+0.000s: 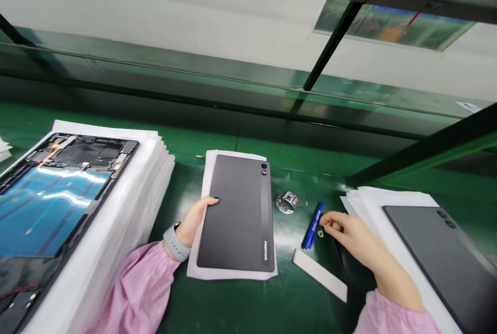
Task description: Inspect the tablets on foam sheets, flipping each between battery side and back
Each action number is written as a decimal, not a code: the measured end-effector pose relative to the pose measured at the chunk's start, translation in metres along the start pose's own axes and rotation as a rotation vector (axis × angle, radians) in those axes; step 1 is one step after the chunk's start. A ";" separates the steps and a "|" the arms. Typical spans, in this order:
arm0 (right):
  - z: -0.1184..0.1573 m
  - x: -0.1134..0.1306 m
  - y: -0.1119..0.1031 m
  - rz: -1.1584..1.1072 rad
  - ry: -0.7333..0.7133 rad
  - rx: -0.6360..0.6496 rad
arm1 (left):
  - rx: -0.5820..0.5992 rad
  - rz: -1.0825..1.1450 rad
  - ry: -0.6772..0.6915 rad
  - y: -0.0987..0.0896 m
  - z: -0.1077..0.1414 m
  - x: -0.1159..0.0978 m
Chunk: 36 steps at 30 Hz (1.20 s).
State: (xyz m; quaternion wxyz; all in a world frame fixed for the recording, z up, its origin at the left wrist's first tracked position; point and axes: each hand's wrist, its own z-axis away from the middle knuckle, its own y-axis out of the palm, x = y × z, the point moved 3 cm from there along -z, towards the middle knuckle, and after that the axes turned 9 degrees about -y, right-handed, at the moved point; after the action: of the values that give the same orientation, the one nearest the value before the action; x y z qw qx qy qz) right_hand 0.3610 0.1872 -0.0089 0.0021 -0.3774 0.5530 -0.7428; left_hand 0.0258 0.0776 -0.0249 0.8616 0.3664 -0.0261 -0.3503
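A dark grey tablet (236, 215) lies back side up on a white sheet (233, 274), its two camera lenses at the top right. My left hand (191, 222) is closed on its left edge, thumb on the back cover and the other fingers hidden beneath. Off to the right, my right hand (355, 235) has thumb and forefinger pinched beside a blue marker pen (312, 226). A small yellowish piece (320, 232) shows at those fingertips; whether it is gripped or just touched is unclear. A long white bar (320, 274) lies just below the pen.
At left rises a tall stack of white sheets (135, 204) topped by an opened tablet with a blue panel (54, 209). Another grey tablet (438, 256) lies on white sheets at right. A shiny metal object (288, 202) sits on the green table. A green post (423, 147) slants behind.
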 end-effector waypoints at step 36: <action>0.004 0.011 0.000 -0.058 0.005 0.029 | 0.004 0.000 0.003 0.002 0.000 -0.001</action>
State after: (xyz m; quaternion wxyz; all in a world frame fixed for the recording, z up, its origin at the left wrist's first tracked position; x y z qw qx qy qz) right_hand 0.3554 0.1791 -0.0017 -0.0152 -0.3914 0.5313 -0.7512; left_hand 0.0265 0.0791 -0.0237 0.8609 0.3688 -0.0256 -0.3496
